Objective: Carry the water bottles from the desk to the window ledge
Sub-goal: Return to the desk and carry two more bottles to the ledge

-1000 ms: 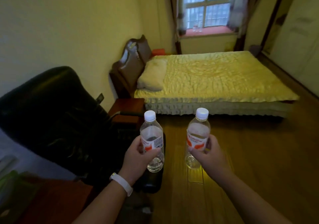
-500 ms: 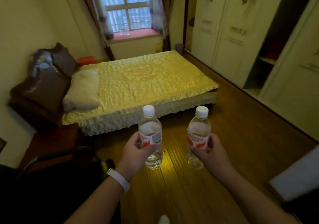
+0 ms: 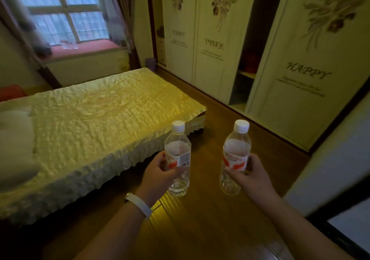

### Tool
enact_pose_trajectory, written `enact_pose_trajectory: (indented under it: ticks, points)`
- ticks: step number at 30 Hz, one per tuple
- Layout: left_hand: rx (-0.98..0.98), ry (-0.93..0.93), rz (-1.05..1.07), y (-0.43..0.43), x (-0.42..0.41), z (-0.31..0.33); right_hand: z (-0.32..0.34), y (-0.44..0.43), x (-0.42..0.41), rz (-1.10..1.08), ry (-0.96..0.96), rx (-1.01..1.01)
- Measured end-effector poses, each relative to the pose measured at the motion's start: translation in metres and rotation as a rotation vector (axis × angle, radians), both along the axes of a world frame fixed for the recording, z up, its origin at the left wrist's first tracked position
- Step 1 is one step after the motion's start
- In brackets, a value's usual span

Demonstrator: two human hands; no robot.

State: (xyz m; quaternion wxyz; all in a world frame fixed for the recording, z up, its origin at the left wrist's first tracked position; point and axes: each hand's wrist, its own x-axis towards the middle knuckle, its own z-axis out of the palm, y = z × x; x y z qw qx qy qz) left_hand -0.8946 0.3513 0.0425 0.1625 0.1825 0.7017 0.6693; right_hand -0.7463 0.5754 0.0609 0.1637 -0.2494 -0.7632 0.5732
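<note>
Mid-carry, bedroom: my left hand (image 3: 158,171) is curled round the left bottle (image 3: 178,151) at its label and my right hand (image 3: 250,173) is curled round the right bottle (image 3: 237,149) the same way. Both bottles are upright, capped and held apart above the floor (image 3: 200,219). Over the last second the view has swung right: the black chair that filled the left side is out of view, the bed (image 3: 90,115) has slid left, and the wardrobe (image 3: 312,59) now fills the right. The ledge (image 3: 86,48) sits upper left, well apart from the bottles, beyond the bed. I judge the turn toward the window nearly done, with the walk past the bed's foot ahead. Both grips look unchanged. A pale blur on the ledge may be bottles already there; I cannot be sure.
</note>
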Motion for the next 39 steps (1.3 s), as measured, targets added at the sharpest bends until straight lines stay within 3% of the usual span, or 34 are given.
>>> enact_pose_trajectory:
  ticks: [13, 24, 39]
  points:
    - [-0.031, -0.015, -0.174, 0.19, -0.106, -0.016, -0.021, 0.169, -0.071, -0.196, 0.051, -0.071]
    - [-0.043, -0.04, -0.138, 0.383, -0.174, -0.009, -0.029, 0.356, -0.14, -0.162, 0.014, -0.147]
    - [-0.01, -0.088, -0.116, 0.522, -0.315, -0.02, -0.03, 0.495, -0.288, -0.107, -0.017, -0.07]
